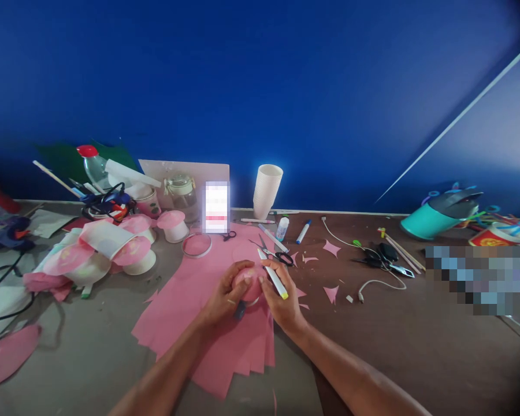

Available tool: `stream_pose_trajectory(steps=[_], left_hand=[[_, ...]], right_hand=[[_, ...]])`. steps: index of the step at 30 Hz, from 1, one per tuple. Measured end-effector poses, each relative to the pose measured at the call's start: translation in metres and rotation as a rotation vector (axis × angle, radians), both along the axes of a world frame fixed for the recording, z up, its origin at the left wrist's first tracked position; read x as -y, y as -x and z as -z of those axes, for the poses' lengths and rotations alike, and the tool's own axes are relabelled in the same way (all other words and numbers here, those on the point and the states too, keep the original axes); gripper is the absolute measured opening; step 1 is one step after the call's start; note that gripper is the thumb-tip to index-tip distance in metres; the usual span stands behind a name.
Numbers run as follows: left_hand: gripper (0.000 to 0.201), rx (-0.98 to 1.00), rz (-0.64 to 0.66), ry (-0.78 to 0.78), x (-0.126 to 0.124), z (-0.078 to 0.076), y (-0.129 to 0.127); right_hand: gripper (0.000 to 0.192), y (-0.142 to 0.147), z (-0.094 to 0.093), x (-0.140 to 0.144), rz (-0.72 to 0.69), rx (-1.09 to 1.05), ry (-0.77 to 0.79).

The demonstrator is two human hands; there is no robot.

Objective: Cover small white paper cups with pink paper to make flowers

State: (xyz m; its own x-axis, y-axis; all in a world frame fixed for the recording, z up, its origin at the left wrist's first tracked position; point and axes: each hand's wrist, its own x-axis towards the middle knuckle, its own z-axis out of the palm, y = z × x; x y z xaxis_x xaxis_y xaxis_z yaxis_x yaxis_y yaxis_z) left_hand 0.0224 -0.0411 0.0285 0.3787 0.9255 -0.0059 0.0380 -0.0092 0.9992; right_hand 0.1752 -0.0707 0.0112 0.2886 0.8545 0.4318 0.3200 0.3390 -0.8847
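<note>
My left hand [227, 292] is closed around a paper cup topped with a round of pink paper [252, 287], its thumb pressing on the paper. My right hand [283, 297] grips the other side of the same cup. A white marker with a yellow end [277, 281] is also held in the right hand, lying across its fingers. Below the cup a small blue-grey thing [240, 311] shows, too unclear to name. Under both hands lies a fanned stack of pink paper sheets [190, 323]. Scissors [281, 257] rest open just beyond the right hand.
At left, several paper cups with pink tops [173, 225] stand or lie beside tangled cables. A stack of white cups [267, 190], a glue stick [282, 229] and a blue marker [304, 231] stand near the wall. Pink scraps [331, 294], a cable [383, 282] and a teal container [431, 216] are right.
</note>
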Motion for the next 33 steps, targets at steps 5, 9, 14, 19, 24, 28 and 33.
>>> stream_pose_trajectory(steps=[5, 9, 14, 19, 24, 28, 33], left_hand=[[0.058, 0.035, 0.078, -0.023, 0.0, 0.0, 0.008], [0.083, -0.082, 0.08, -0.125, -0.004, 0.006, 0.012], [0.082, -0.219, 0.03, -0.194, -0.006, 0.017, 0.011], [0.089, -0.298, 0.013, -0.183, -0.005, 0.015, 0.01], [0.081, -0.189, 0.148, -0.059, -0.008, 0.001, 0.016], [0.068, -0.116, 0.132, -0.043, -0.01, 0.001, 0.019], [0.076, -0.102, 0.09, -0.149, -0.01, 0.011, 0.016]], right_hand=[[0.022, -0.001, 0.001, 0.0, 0.003, -0.021, 0.037], [0.022, 0.0, 0.0, 0.0, 0.014, -0.034, 0.034], [0.024, 0.0, -0.001, 0.0, -0.009, -0.066, 0.057], [0.024, -0.001, 0.001, -0.001, -0.022, -0.1, 0.097], [0.024, -0.001, -0.004, -0.001, -0.038, -0.128, 0.108], [0.024, -0.002, -0.009, -0.001, -0.064, -0.177, 0.106], [0.024, -0.002, -0.008, -0.002, -0.058, -0.226, 0.117]])
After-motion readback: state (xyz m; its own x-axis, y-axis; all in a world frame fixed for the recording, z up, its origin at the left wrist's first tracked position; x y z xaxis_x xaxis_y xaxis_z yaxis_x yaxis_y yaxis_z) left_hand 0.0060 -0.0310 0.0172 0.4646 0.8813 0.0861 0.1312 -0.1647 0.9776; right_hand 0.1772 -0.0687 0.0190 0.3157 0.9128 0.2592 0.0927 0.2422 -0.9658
